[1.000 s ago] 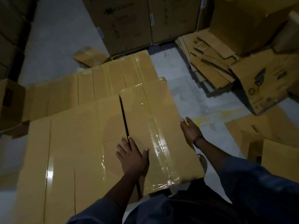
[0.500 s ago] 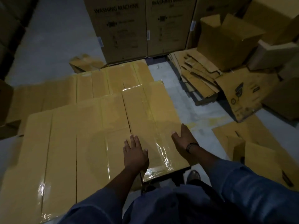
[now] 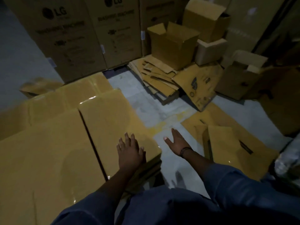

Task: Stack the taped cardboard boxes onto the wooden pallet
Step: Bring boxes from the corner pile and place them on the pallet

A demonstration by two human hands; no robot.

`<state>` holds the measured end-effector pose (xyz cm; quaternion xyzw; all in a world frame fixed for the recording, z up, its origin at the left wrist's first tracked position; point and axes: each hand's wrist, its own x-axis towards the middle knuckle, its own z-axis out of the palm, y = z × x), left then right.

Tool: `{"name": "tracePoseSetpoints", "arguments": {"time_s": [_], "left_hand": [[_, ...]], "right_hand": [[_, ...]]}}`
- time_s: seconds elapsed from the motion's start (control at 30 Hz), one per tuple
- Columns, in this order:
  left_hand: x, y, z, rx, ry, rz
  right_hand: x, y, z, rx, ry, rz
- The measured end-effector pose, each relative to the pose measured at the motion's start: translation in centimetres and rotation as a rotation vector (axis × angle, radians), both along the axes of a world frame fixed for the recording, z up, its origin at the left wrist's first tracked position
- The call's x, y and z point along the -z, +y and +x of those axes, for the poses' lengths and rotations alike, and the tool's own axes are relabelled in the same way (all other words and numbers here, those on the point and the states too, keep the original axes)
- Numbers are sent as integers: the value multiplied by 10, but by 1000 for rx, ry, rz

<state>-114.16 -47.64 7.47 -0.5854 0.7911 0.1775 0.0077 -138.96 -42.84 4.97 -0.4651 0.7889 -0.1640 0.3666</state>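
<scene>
Left grip [image 3: 129, 151] is wide, fingers spread over the near end of a glossy taped cardboard box [image 3: 110, 117], holding nothing. Right grip [image 3: 176, 142] is wide and empty, above the grey floor [image 3: 142, 96] just beside that box. More taped boxes [image 3: 48, 159] lie alongside on its left; flattened cardboard [image 3: 155, 78] and tall printed cartons [image 3: 73, 38] sit beyond.

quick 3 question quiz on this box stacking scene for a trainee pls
1. Which hand is over the top of the taped box?
2. True or false: the right hand grips a box.
3. The tall boxes at the back are printed: A) LG B) Sony C) nothing.
Key: 1 left hand; 2 false, it is open above the floor; 3 A.
</scene>
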Motion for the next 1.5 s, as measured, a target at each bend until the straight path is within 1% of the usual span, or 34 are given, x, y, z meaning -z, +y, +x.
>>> {"name": "tracePoseSetpoints", "arguments": {"time_s": [0.17, 0.27, 0.4, 0.5, 0.7, 0.87, 0.93, 1.03, 1.13, 1.2, 1.27, 1.37, 1.5], "left_hand": [[-4, 50, -91, 184, 11, 2], [-2, 87, -148, 303, 32, 16], [3, 127, -219, 408, 60, 77], [6, 153, -260, 483, 59, 123], [13, 183, -313, 548, 73, 223], [49, 182, -347, 520, 35, 334], [76, 176, -371, 520, 23, 352], [128, 163, -414, 479, 12, 413], [200, 154, -466, 379, 7, 462], [252, 150, -502, 329, -24, 471], [302, 145, -538, 306, -51, 509], [375, 135, -581, 295, -67, 583], [468, 122, -623, 275, 44, 653]], "right_hand": [[3, 91, -79, 134, 8, 46], [6, 150, -128, 257, 9, 29], [9, 219, -183, 332, 75, 81], [11, 263, -213, 396, 82, 112], [24, 306, -251, 460, 80, 154], [57, 311, -287, 469, 70, 160], [85, 309, -313, 435, 96, 148], [124, 296, -356, 437, 109, 180], [183, 279, -403, 437, 118, 206], [229, 264, -435, 381, 105, 154], [278, 250, -468, 329, 141, 115], [348, 224, -509, 357, 198, 214], [451, 209, -556, 314, 278, 335]]}}
